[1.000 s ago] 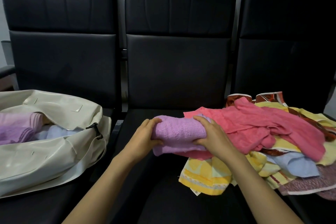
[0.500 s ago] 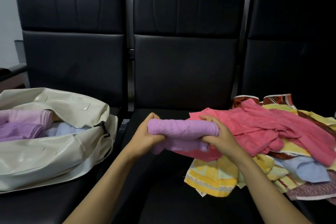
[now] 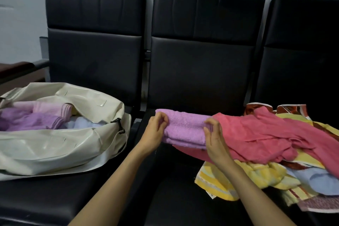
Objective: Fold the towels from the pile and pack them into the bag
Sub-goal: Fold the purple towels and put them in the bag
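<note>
- Though cut off at frame edge, bag [image 3: 55, 145] sits left of L hand [image 3: 156, 131]; pile [image 3: 275, 137] right of R hand [image 3: 215, 139].
- Lilac towel [image 3: 185, 126], folded thick, btwn hands; each pinches an end.

Nubby terry towel [image 3: 185, 126], glossy bag [image 3: 55, 145]

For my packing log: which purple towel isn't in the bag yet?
The folded purple towel over the middle seat, pinched between left hand and right hand; the other purple towels lie inside the cream bag.
</note>
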`<state>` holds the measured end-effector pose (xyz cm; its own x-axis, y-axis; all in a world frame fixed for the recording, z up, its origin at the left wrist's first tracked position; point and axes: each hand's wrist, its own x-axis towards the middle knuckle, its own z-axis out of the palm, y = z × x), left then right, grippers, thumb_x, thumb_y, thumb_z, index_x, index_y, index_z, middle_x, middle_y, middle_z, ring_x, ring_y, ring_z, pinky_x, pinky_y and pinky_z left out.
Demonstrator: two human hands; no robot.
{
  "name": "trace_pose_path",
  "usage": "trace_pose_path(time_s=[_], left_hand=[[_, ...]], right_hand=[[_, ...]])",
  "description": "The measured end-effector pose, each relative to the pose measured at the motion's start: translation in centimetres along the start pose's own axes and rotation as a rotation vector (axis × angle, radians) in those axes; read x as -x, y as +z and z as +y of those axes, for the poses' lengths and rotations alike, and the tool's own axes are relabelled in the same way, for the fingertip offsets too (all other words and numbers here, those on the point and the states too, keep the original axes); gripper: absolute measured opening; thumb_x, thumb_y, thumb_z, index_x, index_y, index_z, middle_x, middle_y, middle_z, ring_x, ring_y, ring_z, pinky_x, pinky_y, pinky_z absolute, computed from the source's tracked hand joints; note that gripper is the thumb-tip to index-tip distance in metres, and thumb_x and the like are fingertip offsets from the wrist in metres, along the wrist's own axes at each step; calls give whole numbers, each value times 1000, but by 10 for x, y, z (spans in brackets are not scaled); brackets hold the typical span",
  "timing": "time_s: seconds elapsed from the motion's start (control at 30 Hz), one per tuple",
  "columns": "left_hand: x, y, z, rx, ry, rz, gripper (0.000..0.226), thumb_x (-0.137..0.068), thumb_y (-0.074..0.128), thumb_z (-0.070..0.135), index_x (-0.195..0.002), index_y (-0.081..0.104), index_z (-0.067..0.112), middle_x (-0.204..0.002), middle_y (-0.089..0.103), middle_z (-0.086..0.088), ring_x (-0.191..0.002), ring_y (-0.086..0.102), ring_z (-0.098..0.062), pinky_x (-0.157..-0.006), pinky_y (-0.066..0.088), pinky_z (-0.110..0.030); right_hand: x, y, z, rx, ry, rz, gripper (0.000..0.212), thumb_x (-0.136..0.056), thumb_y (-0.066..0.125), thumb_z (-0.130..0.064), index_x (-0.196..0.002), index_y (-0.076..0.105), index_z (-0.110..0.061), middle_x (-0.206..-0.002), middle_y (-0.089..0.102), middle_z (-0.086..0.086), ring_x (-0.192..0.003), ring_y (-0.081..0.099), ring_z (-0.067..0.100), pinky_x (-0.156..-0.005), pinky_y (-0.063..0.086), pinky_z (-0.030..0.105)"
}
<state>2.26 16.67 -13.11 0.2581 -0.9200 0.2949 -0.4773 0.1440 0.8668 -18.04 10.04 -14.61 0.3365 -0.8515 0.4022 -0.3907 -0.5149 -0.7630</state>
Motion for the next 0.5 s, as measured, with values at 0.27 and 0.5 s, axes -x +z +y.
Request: trace_pose_path(time_s=[0.27, 0.5], left_hand=[[-3, -87, -3, 18, -60, -66, 29, -75, 65, 3, -97, 60, 21, -96, 52, 4, -80, 47, -5, -65, 39, -13], [-10, -237, -22, -174, -32, 214, 42, -77, 66, -14, -91, 60, 25, -98, 58, 12, -85, 54, 3, -73, 42, -5]], right_hand=[[-40, 37, -47, -6, -26, -319, 23, -96, 52, -17, -102, 47, -39, -121, 46, 6, -105, 45, 8, -85, 34, 15], [-98, 145, -159, -86, -154, -458, 29, -91, 57, -11, -114, 49, -28, -124, 40, 6, -106, 47, 15, -92, 32, 20]])
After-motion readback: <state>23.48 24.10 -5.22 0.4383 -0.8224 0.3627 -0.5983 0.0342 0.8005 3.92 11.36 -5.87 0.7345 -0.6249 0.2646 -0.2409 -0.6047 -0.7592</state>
